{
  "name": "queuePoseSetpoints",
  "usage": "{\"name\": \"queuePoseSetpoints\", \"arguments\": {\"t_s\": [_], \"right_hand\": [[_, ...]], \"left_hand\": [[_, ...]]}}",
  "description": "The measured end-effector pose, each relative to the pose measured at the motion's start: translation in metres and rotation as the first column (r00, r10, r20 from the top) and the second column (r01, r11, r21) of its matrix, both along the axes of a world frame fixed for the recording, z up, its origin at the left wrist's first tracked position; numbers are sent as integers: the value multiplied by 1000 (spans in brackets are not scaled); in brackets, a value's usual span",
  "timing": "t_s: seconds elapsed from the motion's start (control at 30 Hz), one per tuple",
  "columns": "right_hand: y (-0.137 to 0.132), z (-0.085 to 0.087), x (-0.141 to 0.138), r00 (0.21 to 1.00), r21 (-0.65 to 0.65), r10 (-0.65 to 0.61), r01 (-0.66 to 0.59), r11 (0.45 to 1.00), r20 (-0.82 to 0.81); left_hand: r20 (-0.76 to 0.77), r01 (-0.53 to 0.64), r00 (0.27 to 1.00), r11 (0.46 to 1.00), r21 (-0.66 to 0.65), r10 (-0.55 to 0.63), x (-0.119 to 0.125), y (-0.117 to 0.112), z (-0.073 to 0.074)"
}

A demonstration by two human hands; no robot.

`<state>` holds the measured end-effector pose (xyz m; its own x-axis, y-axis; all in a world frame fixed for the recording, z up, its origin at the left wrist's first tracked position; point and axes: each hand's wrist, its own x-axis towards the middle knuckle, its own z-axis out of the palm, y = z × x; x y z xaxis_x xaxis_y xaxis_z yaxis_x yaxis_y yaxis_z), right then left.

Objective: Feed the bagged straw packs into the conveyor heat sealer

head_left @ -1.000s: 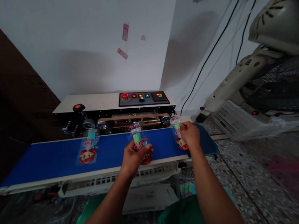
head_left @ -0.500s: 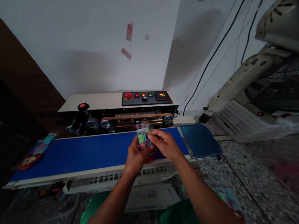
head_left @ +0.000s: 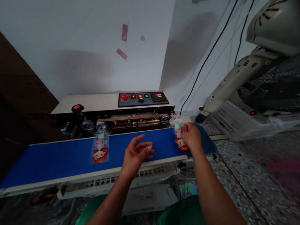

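A blue conveyor belt (head_left: 59, 158) runs across a band sealer machine (head_left: 107, 107). My right hand (head_left: 191, 137) holds a clear packet with a cartoon face (head_left: 179, 136) upright-flat at the belt's right end, its top toward the sealing slot. My left hand (head_left: 136, 154) hovers over the belt's middle with fingers spread and nothing in it. A second cartoon packet (head_left: 100, 151) lies on the belt to the left of my left hand, its top edge at the sealer rollers.
The control panel (head_left: 142, 98) with a red button and lit display sits on the sealer's top. A floor fan (head_left: 272, 58) and a white crate (head_left: 233, 120) stand at the right. A flat carton (head_left: 144, 198) lies below the belt by my knees. Cables hang on the wall.
Both hands were together on one packet half a second ago. Now my right hand is at the belt's right end with a packet, my left hand is free, and another packet rides left on the belt.
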<state>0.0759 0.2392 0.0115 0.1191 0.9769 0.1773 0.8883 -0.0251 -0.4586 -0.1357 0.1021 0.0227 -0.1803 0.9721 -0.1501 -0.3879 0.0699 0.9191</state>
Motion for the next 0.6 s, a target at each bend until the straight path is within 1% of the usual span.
{"name": "queuePoseSetpoints", "arguments": {"t_s": [0.07, 0.17, 0.23, 0.27, 0.3, 0.37, 0.43, 0.47, 0.5, 0.53, 0.6], "right_hand": [[2, -1, -10, 997, -47, 6, -3, 999, 74], [0, 2, -25, 988, -76, 88, -79, 994, 123], [-2, 5, -30, 982, -55, 145, -140, 989, 121], [-3, 6, -30, 982, -30, 154, -152, 988, 105], [-3, 6, -28, 985, 0, 153, -154, 988, 74], [-4, 7, -24, 986, 58, 163, -161, 985, -28], [-4, 6, -21, 969, 111, 196, -180, 977, -151], [-4, 7, -21, 955, 135, 210, -184, 974, -211], [-5, 9, -21, 939, 155, 217, -180, 971, -268], [-7, 12, -21, 920, 172, 218, -169, 971, -326], [-15, 22, -19, 875, 204, 211, -132, 970, -435]], "left_hand": [[-5, 6, 1000, 1000, -8, -6, 1, 0, 0], [-16, 6, 1000, 1000, -18, -6, 2, 0, -1], [-25, -17, 1000, 1000, -9, 17, -1, 1, -2], [-30, -45, 999, 999, 5, 45, -3, 2, -2], [-36, -85, 996, 996, 24, 86, -5, 2, -3], [-59, -207, 975, 975, 80, 212, -11, 3, -3], [-105, -340, 928, 928, 153, 357, -14, 2, -1], [-136, -382, 902, 904, 191, 409, -13, 0, 1], [-165, -399, 883, 888, 230, 440, -11, -3, 3], [-195, -392, 873, 880, 268, 448, -6, -7, 4], [-260, -311, 877, 891, 330, 403, 7, -16, 7]]}}
